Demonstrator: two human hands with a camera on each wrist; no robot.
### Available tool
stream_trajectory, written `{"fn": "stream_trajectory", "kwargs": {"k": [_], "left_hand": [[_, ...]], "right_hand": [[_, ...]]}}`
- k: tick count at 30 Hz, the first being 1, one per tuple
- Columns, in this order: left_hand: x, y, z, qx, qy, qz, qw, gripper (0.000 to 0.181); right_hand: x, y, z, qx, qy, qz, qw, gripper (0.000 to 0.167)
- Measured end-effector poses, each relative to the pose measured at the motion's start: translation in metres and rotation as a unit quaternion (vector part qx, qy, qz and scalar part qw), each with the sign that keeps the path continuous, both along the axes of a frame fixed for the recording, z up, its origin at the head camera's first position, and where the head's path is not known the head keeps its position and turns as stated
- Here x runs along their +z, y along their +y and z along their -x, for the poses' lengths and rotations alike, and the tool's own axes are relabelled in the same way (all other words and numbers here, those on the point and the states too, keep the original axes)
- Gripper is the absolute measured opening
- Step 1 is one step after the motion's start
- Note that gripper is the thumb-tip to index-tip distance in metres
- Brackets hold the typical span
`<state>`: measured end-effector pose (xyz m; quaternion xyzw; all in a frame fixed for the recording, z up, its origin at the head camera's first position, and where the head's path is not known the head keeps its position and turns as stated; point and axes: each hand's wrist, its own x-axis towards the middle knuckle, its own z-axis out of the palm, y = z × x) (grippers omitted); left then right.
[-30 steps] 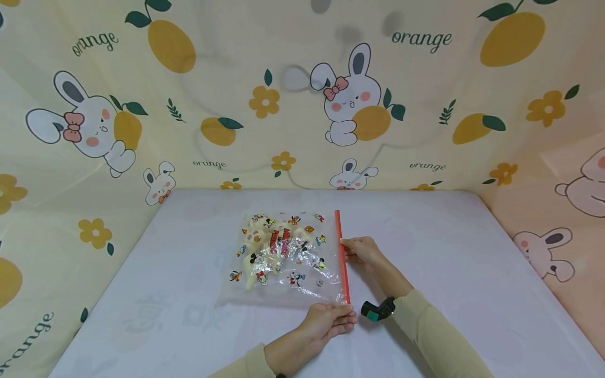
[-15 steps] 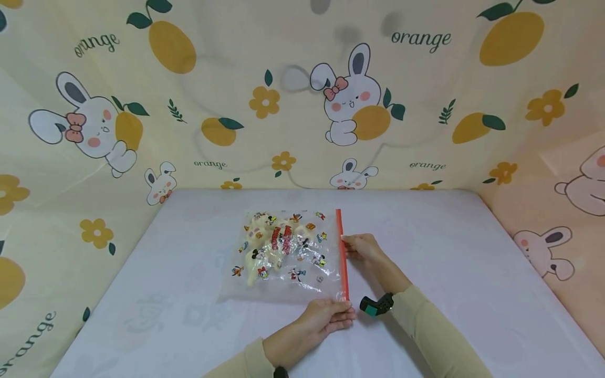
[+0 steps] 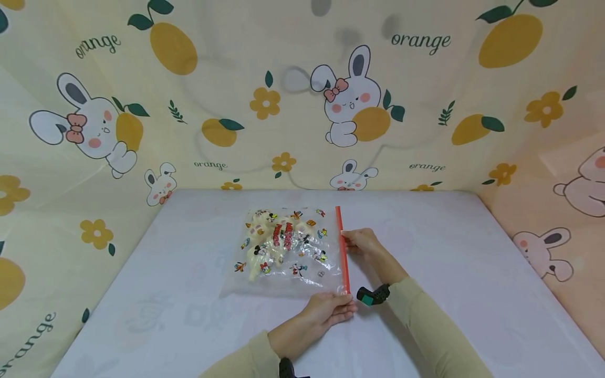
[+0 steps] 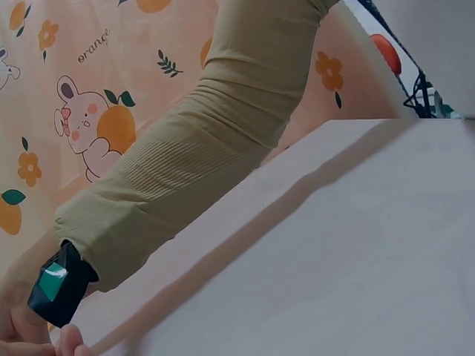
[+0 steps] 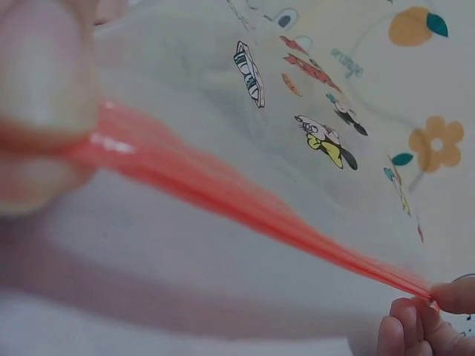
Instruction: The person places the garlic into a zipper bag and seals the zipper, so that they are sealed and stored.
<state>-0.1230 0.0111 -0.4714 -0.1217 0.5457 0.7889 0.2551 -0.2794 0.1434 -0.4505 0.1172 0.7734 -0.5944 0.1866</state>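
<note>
A clear zip bag [image 3: 283,247] with cartoon prints and red lettering lies in the middle of the white table, with lumpy cream-coloured things [image 3: 260,252] inside whose kind I cannot tell. Its red zip strip [image 3: 342,252] faces right. My left hand [image 3: 326,310] pinches the near end of that strip between thumb and fingers. Farther along, my right hand [image 3: 364,241] pinches the strip near its middle. In the right wrist view the strip [image 5: 215,193] stretches between a large, close left thumb [image 5: 44,67] and my right fingers [image 5: 412,326] at lower right.
White table cloth [image 3: 449,252] surrounds the bag. Behind it hangs a curtain [image 3: 302,105] printed with rabbits and oranges. A small black device [image 3: 373,295] is worn on the right wrist, and another [image 3: 285,367] on the left.
The bag and both hands have shifted slightly away from me, toward the back of the table. Both hands keep their pinch on the red strip.
</note>
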Motion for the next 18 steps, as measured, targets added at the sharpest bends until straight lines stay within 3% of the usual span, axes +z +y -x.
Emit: {"fn": "stream_trajectory", "kwargs": {"k": [18], "left_hand": [[-0.0027,-0.0005,0.0004,0.001,0.014,-0.008,0.9999,0.008]], "right_hand": [[-0.0013,-0.003,0.0085,-0.023,-0.013,0.018,0.9995,0.038]]}}
